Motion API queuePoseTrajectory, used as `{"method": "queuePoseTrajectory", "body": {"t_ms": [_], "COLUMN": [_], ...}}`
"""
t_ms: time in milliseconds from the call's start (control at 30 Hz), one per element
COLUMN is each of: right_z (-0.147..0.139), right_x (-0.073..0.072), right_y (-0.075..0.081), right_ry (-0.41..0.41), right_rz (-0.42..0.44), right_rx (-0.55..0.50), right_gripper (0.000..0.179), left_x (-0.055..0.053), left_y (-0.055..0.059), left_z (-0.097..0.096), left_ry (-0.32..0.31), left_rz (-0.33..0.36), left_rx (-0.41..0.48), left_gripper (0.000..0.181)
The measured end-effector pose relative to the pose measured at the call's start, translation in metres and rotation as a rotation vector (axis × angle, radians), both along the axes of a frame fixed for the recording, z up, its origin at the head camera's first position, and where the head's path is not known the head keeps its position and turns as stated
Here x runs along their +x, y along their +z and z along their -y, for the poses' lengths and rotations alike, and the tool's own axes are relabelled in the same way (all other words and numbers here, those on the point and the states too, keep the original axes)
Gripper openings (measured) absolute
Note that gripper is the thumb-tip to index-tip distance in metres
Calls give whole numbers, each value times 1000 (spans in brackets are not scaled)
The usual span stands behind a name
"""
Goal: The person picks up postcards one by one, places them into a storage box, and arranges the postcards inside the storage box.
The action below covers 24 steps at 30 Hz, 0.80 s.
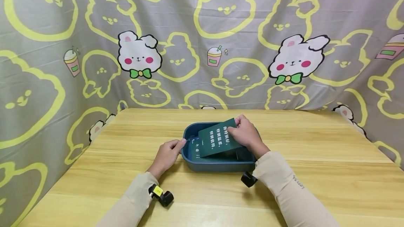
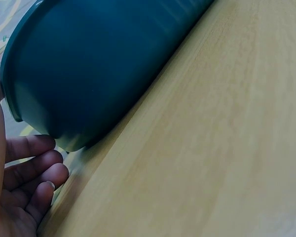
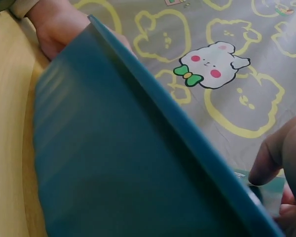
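A dark blue-green plastic basin (image 1: 217,167) with rounded corners sits on the wooden table. My left hand (image 1: 166,155) grips its left end, thumb at the rim and fingers curled against the outer wall (image 2: 89,69). Above the basin, my right hand (image 1: 247,135) pinches a dark green card (image 1: 210,139) with white printed characters, by its upper right edge. The card tilts over the basin's inside. Beneath it lies another card-like sheet (image 1: 195,152) with white marks, partly hidden. In the right wrist view the basin's wall covers most of the card (image 3: 272,195).
The light wooden table (image 1: 126,185) runs to a grey curtain (image 1: 176,48) with cartoon rabbits behind and at both sides. Black wrist cameras (image 1: 164,197) hang from the beige sleeves (image 1: 284,178), the right one close to the basin's near corner.
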State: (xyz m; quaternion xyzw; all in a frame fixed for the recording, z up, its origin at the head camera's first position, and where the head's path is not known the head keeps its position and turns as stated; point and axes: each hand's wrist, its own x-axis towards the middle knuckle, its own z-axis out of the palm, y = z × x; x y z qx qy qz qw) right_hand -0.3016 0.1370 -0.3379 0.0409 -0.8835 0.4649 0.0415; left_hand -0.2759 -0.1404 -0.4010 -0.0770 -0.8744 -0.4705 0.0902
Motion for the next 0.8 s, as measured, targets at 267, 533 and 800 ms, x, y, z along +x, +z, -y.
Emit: {"method": "queuePoseTrajectory", "body": {"t_ms": [267, 533, 800], "right_z": [0, -4, -5], "right_x": [-1, -2, -1], "right_y": [-3, -7, -7], "right_ry": [53, 62, 111], "right_rz": [74, 67, 133], "right_rx": [6, 209, 344], "right_gripper": [17, 18, 23], "left_x": [0, -1, 0], "left_y": [-1, -1, 0], "left_z": [-1, -2, 0], "left_ry": [-3, -8, 0], "left_rz": [-6, -10, 0], "left_rx": [-1, 5, -3], "left_gripper": [41, 41, 40]}}
